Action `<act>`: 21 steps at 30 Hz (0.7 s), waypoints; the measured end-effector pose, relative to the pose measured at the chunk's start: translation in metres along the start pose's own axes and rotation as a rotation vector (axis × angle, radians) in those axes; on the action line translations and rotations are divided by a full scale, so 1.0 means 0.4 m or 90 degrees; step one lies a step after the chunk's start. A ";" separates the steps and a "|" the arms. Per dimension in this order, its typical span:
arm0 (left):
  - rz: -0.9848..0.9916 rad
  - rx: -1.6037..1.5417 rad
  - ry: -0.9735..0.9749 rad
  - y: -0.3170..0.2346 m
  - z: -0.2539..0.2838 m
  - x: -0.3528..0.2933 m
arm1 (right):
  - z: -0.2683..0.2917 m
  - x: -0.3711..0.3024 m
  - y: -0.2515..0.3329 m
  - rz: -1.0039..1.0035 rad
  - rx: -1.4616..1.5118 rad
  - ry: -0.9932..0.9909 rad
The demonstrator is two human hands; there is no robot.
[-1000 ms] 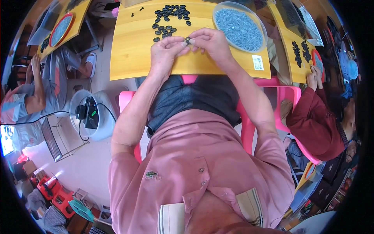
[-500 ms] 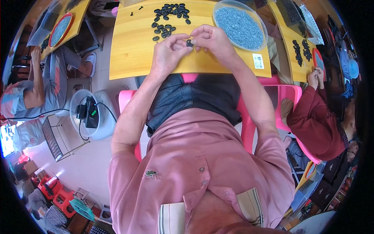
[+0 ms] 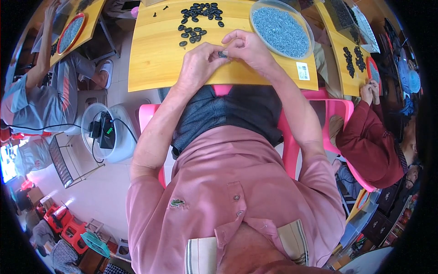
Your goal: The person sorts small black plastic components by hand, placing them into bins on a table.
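Between the fingertips of my two hands is a small black oval part [image 3: 222,54], mostly covered by the fingers. My left hand [image 3: 199,65] is closed on its left side. My right hand [image 3: 248,51] pinches it from the right, thumb against forefinger. Both hands hover over the near half of a yellow wood-grain table [image 3: 153,64]. Beyond them lie loose black oval parts with holes, in a nearer cluster [image 3: 192,34] and a larger far cluster [image 3: 200,11]. A round clear tub [image 3: 312,43] full of small silvery screws [image 3: 278,32] stands by my right hand.
Two small black pieces [image 3: 154,14] lie at the table's far left. A white printed label [image 3: 303,71] is on the near right corner. Co-workers sit at tables on both sides, one in a maroon sleeve [image 3: 365,132]. A white bucket [image 3: 123,146] holding a black device stands left.
My hands have shifted slightly and the black part is turned, now more hidden by my fingers. At the left, a co-worker's arm has reached up and forward.
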State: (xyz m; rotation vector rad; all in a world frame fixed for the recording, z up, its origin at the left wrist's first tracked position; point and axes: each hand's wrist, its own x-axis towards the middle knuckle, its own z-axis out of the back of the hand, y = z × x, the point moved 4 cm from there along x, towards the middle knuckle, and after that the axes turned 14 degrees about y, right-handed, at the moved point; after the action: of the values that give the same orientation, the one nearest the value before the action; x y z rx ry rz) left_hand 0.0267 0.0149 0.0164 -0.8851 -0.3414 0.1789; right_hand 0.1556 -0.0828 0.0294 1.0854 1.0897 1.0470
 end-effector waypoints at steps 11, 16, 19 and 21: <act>-0.031 0.064 -0.018 0.004 0.002 0.003 | 0.007 0.009 -0.017 -0.011 -0.001 -0.003; -0.030 0.040 -0.013 0.006 0.002 0.012 | 0.009 0.015 -0.034 -0.006 0.025 -0.013; -0.039 0.045 -0.023 0.000 0.007 0.006 | 0.003 0.015 -0.022 0.000 0.043 -0.011; -0.030 0.005 -0.003 -0.012 0.012 0.007 | 0.008 0.012 -0.030 0.003 0.027 -0.008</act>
State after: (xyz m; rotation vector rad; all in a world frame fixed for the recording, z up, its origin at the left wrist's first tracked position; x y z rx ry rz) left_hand 0.0275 0.0161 0.0236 -0.8688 -0.3655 0.1382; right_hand 0.1606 -0.0805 0.0172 1.1273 1.1033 1.0244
